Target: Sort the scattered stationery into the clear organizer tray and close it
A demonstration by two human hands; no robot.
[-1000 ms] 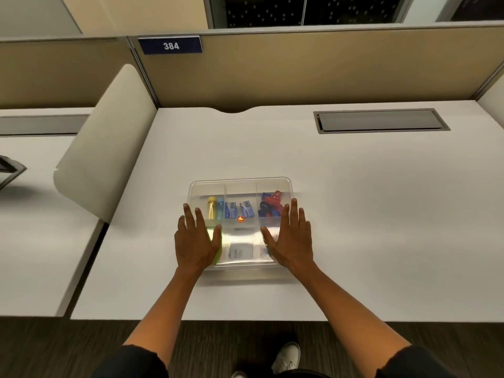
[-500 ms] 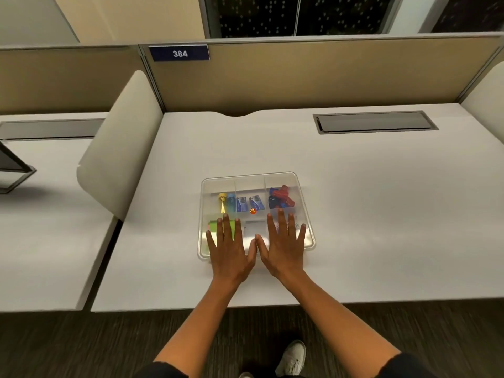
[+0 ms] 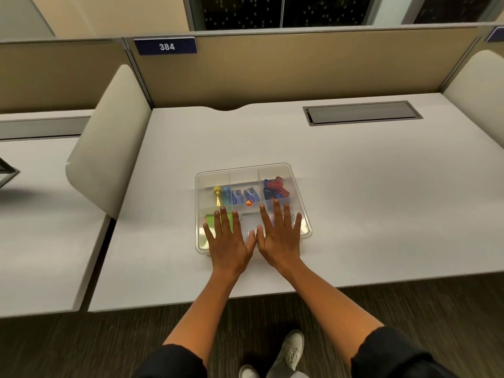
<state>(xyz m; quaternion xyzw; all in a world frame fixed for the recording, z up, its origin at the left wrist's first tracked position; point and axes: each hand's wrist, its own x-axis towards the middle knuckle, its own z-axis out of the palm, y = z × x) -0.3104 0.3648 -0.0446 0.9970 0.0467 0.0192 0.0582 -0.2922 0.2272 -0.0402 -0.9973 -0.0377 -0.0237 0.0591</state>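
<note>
A pale worktop [image 3: 354, 186] in an office cubicle, beige partition behind, and nothing loose left lying on it that I can see. Nearest us, both hands are flat, fingers straight and spread: left hand [image 3: 228, 242] and right hand [image 3: 281, 238] side by side, thumbs almost touching, pressing down on the near half of the clear organizer tray [image 3: 297, 184], which sits mid-worktop towards the near edge. Under the left fingers there's a green item [image 3: 210, 222]; farther back, a yellow piece [image 3: 217, 195], blue packets [image 3: 236, 197] and a red and blue cluster [image 3: 275, 188] sit in the far compartments. This looks like the closing press. To do it well, push straight down with even weight, then walk the palms to the far corners, since only the near edge is covered. Whether the lid has seated I can't tell.
</note>
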